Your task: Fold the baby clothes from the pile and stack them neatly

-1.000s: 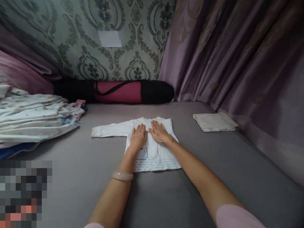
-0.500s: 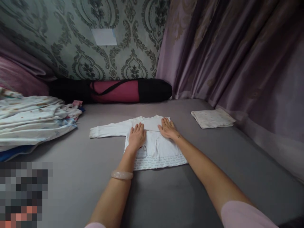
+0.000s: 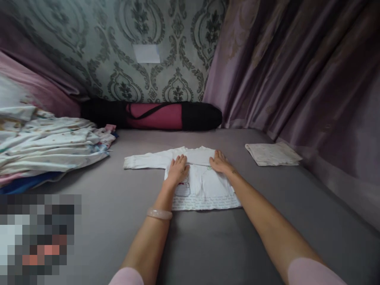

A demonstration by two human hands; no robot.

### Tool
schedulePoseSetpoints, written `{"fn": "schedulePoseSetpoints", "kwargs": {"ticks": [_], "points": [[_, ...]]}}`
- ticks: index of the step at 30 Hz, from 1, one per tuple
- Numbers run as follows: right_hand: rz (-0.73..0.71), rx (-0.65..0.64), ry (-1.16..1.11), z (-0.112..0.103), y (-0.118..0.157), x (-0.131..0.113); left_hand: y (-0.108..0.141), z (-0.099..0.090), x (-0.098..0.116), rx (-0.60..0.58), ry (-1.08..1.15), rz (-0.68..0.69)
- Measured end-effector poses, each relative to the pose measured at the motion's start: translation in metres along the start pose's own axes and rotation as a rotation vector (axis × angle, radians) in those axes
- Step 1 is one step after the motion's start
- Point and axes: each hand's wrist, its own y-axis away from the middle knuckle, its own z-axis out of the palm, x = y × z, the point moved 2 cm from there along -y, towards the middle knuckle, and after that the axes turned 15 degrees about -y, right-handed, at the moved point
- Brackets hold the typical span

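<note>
From my end, the shirt (image 3: 200, 190) lies flat on the sheet (image 3: 192, 247), on the near side of the bag (image 3: 166, 118), with one sleeve (image 3: 145, 160) stretched out toward the bag's left end. The other seems to be folded across the chest. Both the left hand (image 3: 178, 170) and the right hand (image 3: 220, 162) are open, palms down on the shirt.

To smooth this well, I'd use the left as a light anchor and draw the right outward, keeping its fingers flat so the folded layer doesn't bunch. I'd then ease out the creases on the side of the chest away from the bag, without tugging the hem.

Compared with a second ago, the right hand has slid from mid-chest to the shoulder edge, baring the folded band between the hands; the left has barely shifted on the shirt.
</note>
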Motion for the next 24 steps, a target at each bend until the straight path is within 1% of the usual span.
{"fn": "schedulePoseSetpoints", "kwargs": {"ticks": [2, 3, 5, 6, 9, 12, 14, 16, 18, 19, 21, 24], "points": [[-0.005, 0.008, 0.012, -0.006, 0.001, -0.011, 0.002, -0.007, -0.004, 0.01, 0.111, 0.014], [-0.04, 0.033, 0.016, -0.007, 0.003, -0.02, 0.003, -0.011, -0.008, 0.028, 0.173, 0.008], [-0.16, 0.066, 0.015, -0.005, 0.008, -0.042, 0.006, -0.024, -0.018, 0.078, 0.285, -0.026], [-0.23, 0.057, 0.01, -0.002, 0.012, -0.055, 0.008, -0.031, -0.025, 0.105, 0.327, -0.054], [-0.38, -0.045, -0.013, 0.014, 0.022, -0.093, 0.017, -0.05, -0.055, 0.19, 0.378, -0.176], [-0.43, -0.095, -0.016, 0.029, 0.027, -0.119, 0.031, -0.062, -0.094, 0.288, 0.315, -0.374], [-0.426, -0.097, -0.008, 0.037, 0.027, -0.125, 0.042, -0.065, -0.12, 0.347, 0.234, -0.561], [-0.415, -0.086, 0.006, 0.044, 0.026, -0.125, 0.053, -0.064, -0.14, 0.385, 0.156, -0.785], [-0.413, -0.064, 0.023, 0.049, 0.024, -0.123, 0.063, -0.063, -0.152, 0.385, 0.11, -0.977], [-0.415, -0.053, 0.03, 0.05, 0.023, -0.121, 0.066, -0.062, -0.155, 0.372, 0.101, -1.041], [-0.416, -0.05, 0.035, 0.051, 0.02, -0.12, 0.068, -0.06, -0.156, 0.332, 0.091, -1.104], [-0.376, -0.124, 0.045, 0.047, 0.015, -0.124, 0.065, -0.058, -0.155, 0.288, 0.069, -1.13]]}}
